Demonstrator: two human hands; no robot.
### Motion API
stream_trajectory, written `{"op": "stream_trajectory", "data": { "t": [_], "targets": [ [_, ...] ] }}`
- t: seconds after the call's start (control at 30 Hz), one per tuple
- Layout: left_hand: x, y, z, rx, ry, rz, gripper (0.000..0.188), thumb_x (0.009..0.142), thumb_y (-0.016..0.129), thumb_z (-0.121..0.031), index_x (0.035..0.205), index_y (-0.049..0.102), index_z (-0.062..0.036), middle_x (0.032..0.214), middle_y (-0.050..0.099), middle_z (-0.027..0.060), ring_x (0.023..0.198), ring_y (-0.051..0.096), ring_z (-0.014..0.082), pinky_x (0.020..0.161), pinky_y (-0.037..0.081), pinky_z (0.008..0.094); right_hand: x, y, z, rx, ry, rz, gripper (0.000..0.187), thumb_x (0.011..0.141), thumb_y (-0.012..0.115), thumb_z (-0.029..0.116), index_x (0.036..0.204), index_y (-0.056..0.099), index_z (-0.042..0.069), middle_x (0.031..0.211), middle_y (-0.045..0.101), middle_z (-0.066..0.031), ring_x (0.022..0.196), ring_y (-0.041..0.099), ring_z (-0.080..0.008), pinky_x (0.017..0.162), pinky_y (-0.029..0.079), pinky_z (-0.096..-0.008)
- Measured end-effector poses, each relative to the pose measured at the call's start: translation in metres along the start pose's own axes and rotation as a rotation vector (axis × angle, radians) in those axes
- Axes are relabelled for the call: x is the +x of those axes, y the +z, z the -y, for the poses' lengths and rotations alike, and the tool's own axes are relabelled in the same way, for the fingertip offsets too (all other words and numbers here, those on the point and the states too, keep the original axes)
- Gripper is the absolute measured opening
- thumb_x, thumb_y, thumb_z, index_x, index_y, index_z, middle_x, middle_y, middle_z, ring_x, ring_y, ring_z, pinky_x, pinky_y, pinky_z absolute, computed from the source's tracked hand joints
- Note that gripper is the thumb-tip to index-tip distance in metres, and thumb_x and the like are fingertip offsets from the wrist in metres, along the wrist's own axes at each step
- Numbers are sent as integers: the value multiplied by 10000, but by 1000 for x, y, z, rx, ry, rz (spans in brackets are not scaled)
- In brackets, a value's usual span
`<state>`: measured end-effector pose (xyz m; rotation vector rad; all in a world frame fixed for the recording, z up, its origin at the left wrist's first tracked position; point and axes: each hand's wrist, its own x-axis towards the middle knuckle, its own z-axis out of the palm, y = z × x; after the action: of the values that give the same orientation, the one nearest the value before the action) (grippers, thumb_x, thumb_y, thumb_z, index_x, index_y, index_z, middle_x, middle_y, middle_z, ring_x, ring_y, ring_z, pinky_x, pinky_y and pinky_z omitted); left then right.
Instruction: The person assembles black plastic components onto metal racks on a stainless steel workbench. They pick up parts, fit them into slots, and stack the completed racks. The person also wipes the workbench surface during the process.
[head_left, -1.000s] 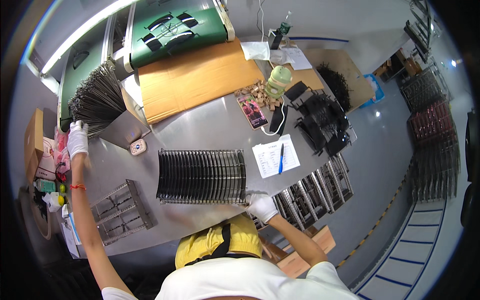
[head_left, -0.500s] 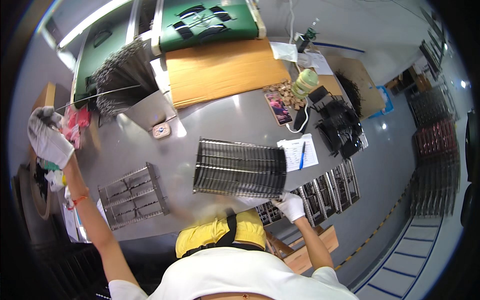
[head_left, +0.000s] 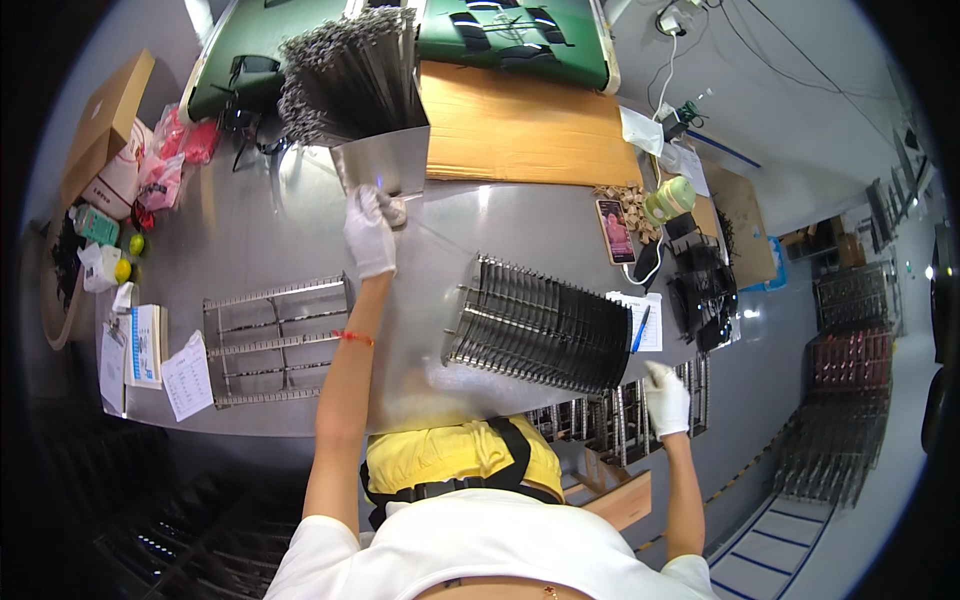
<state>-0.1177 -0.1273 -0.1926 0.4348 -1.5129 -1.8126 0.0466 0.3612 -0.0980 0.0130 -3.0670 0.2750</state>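
My left hand [head_left: 371,235], in a white glove, is closed around a thin metal rod. The rod [head_left: 440,237] slants right from my fingers toward the near-left corner of a metal rack [head_left: 462,308]; whether it touches there I cannot tell. Dark, thin strips [head_left: 550,325] fill that rack in close rows. Just beside my fingers lies a small pale case [head_left: 397,211], partly covered. My right hand [head_left: 667,402], also gloved, is just off the rack's right end, its fingers loosely bent with nothing visible in them.
An empty metal rack frame [head_left: 280,345] lies on the left. Behind my left hand stands a metal bin [head_left: 385,160] full of thin rods. Cardboard [head_left: 530,125], a phone [head_left: 615,232], a green bottle [head_left: 670,200] and black parts [head_left: 703,280] sit further off. More racks [head_left: 625,425] stand at the near right.
My left hand has come in from the far left to the table's middle, still holding the rod. My right hand has left the rack's end. The view has shifted, and the filled rack sits more tilted.
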Motion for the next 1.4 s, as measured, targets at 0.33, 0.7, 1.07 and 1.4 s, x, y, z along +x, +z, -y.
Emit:
{"op": "stream_trajectory", "data": {
  "t": [0.33, 0.7, 1.07, 1.4],
  "targets": [
    [8, -14, 46, -202, -141, 232, 284, 1075, 433, -291, 940, 547, -68, 769, 616, 38, 584, 606, 94, 546, 515, 229, 151, 46, 174, 295, -549, -41, 281, 924, 605, 187, 1154, 677, 41, 1126, 693, -164, 1054, 649, -353, 940, 506, -395],
    [-34, -5, 103, 47, -764, 71, 395, 1037, 502, -350, 948, 620, 16, 735, 655, 77, 549, 630, 178, 476, 516, 295, 197, 107, 244, 303, -415, 480, 528, 1026, 382, 451, 1316, 589, 63, 1300, 618, -183, 1208, 564, -379, 1037, 432, -409],
    [-49, 1, 120, -421, -1210, 171, 228, 1028, 534, -301, 840, 521, -173, 609, 436, -68, 421, 328, 49, 372, 281, 235, 202, 71, 127, -41, -445, 553, 551, 1017, 375, 488, 1402, 522, 122, 1388, 558, -158, 1245, 543, -359, 1059, 421, -425],
    [-79, 37, 96, 331, -652, 566, 258, 1047, 495, -279, 862, 558, -110, 605, 516, -2, 419, 442, 84, 366, 337, 249, 202, 44, -19, 461, 127, 376, 628, 1028, 357, 534, 1384, 540, 51, 1379, 578, -171, 1280, 535, -329, 1073, 400, -365]
  ]
}}
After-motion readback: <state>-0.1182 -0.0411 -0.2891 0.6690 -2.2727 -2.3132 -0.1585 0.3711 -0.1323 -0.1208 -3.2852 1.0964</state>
